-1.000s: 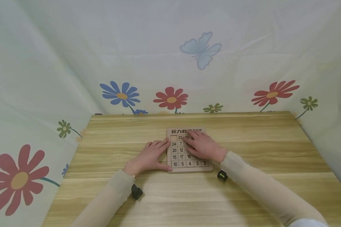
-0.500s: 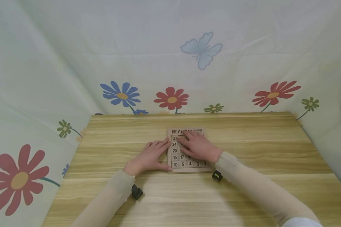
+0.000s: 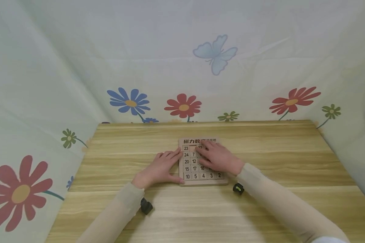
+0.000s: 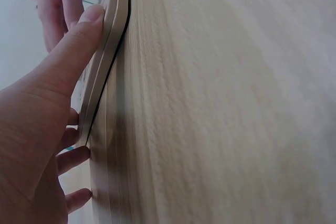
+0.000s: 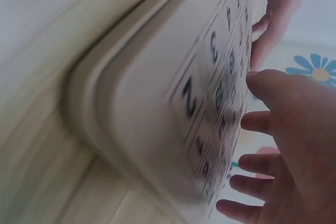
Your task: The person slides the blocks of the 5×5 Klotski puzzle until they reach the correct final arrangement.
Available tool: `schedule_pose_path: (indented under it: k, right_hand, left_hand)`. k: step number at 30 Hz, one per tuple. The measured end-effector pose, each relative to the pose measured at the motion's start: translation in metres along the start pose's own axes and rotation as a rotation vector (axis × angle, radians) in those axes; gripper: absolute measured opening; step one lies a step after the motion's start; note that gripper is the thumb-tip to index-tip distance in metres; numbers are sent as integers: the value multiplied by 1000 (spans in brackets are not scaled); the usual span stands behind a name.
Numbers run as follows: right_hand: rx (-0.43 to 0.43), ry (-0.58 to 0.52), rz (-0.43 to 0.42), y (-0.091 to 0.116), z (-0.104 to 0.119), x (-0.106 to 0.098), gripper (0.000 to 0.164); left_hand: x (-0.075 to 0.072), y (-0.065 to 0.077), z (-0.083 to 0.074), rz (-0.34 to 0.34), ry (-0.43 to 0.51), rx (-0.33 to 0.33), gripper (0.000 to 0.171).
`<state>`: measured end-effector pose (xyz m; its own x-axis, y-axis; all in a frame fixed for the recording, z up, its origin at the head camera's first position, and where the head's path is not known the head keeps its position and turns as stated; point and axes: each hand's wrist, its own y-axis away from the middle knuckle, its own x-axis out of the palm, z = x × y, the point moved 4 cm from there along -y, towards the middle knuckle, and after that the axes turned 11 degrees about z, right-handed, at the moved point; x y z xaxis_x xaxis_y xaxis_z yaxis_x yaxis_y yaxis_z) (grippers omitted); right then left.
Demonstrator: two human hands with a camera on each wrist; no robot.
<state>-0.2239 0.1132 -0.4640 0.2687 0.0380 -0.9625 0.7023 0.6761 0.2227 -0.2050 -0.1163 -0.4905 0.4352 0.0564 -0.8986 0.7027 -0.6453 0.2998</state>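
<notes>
A wooden sliding number puzzle [image 3: 205,182] lies flat on the table. Tile 23 [image 3: 186,148] fills its top left corner, and beside it is a bare slot [image 3: 193,148]. My left hand [image 3: 158,171] steadies the board's left side, fingertips along the edge and thumb at the near left corner; the left wrist view shows the thumb [image 4: 92,14] against the rim. My right hand [image 3: 221,158] is over the upper right tiles with fingers extended, the fingertips by tile 22 [image 3: 199,147]. It hides several tiles. In the right wrist view its fingers [image 5: 257,163] hover over or touch the numbered face.
The wood-grain table [image 3: 176,212] reaches to a pale curtain [image 3: 158,60] printed with flowers and a butterfly, behind and at the sides. A small black wrist camera [image 3: 146,206] is on the left wrist, and another black camera [image 3: 238,189] is on the right.
Tile 23 has slid left into the corner, so the bare slot is now second in the top row. My right hand went left, then came back right. The left hand stayed put.
</notes>
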Motion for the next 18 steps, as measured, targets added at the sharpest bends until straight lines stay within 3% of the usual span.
schedule_pose_path:
  k: [7, 18]
  right_hand:
    - [5, 11, -23, 17, -11, -2, 54]
    - [23, 3, 0, 20, -16, 4, 55]
  left_hand:
    - [-1, 1, -2, -30, 8, 19, 107]
    - [-2, 0, -1, -15, 7, 10, 108]
